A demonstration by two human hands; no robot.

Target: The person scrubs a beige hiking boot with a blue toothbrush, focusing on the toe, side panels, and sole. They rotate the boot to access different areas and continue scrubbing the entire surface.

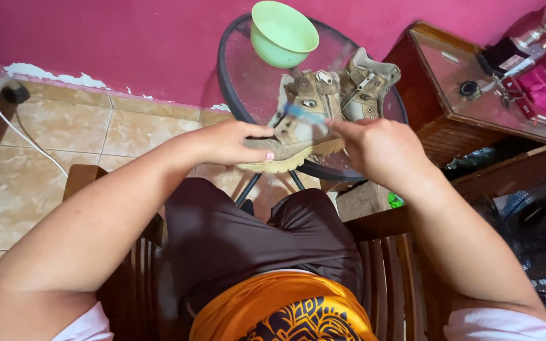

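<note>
Head view, surroundings: a green bowl (284, 33) and a second boot (366, 84) stood behind on the round glass table (238, 76).
Boot: your tan boot (298, 129) lay at the table's near edge, toe pointing left, long axis left-right.
Hands: your left hand (232, 142) gripped its toe; your right hand (374, 146) pinched a blue brush (304, 114) against it.

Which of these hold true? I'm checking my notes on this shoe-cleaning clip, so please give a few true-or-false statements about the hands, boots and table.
1. The left hand steadies a tan boot at the table's edge. True.
2. The right hand holds a blue brush against that boot. True.
3. The green bowl sits on the floor. False: it stands on the round glass table.
4. Only one boot is present. False: a second boot lies behind.
</note>
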